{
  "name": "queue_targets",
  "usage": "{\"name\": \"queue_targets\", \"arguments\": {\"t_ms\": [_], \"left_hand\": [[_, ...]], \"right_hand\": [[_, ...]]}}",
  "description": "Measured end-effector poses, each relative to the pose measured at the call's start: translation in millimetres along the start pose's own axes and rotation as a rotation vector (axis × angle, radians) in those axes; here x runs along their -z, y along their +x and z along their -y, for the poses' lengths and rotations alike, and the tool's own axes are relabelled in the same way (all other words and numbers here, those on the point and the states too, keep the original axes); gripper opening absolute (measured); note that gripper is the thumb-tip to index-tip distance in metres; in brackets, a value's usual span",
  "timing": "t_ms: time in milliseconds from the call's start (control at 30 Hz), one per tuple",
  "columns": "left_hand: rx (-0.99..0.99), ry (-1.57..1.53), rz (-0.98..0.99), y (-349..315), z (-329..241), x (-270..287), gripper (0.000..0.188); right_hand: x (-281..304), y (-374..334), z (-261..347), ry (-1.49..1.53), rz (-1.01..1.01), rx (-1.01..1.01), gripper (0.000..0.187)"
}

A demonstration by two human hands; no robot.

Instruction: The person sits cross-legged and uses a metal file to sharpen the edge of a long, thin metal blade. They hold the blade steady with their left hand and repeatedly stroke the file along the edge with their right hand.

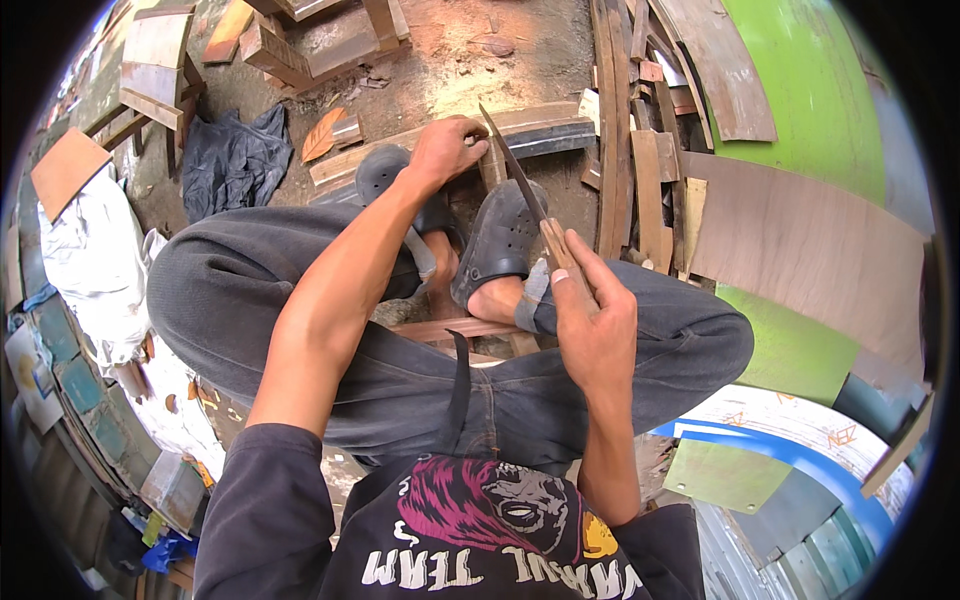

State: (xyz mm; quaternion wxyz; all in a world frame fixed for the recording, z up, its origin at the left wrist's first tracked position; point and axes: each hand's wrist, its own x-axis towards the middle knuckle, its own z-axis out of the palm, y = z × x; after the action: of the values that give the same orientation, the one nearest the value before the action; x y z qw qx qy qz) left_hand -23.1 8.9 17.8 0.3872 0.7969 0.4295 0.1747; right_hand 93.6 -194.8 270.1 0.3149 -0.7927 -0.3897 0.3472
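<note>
My right hand [597, 325] is wrapped round the wooden handle of a tool with a long, dark, tapering blade [513, 165]. The blade slants up and left; whether its edge has teeth I cannot make out. Ahead of me my left hand [450, 150] is closed at the end of a narrow wooden piece [493, 165], its fingertips partly hidden. That piece lies by a long wooden board [540, 118], between the blade and my left hand. My feet, in dark clogs [497, 235], are close below the blade.
Wooden strips [612, 130] are stacked at the right, beside a plywood sheet [800, 250] and a green panel [800, 80]. A black plastic bag [235, 160] lies at the left, near a white sack [95, 265]. Wooden frames [320, 50] stand at the far left.
</note>
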Motion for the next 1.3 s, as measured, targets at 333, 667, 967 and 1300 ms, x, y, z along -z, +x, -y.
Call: {"name": "queue_targets", "arguments": {"t_ms": [333, 667, 967, 1300], "left_hand": [[0.000, 0.000, 0.093, 10, 1, 7, 0.029], [-0.070, 0.054, 0.030, 11, 2, -3, 0.028], [0.105, 0.040, -0.087, 2, -11, -11, 0.029], [0.204, 0.018, -0.166, -2, -11, -21, 0.029]], "right_hand": [[25, 10, 33, -0.068, 0.241, -0.030, 0.063], [3, -16, -12, 0.031, 0.093, 0.072, 0.051], [-25, -59, -71, -0.018, 0.066, 0.230, 0.058], [-27, -60, -102, 0.236, -0.059, 0.149, 0.048]]}}
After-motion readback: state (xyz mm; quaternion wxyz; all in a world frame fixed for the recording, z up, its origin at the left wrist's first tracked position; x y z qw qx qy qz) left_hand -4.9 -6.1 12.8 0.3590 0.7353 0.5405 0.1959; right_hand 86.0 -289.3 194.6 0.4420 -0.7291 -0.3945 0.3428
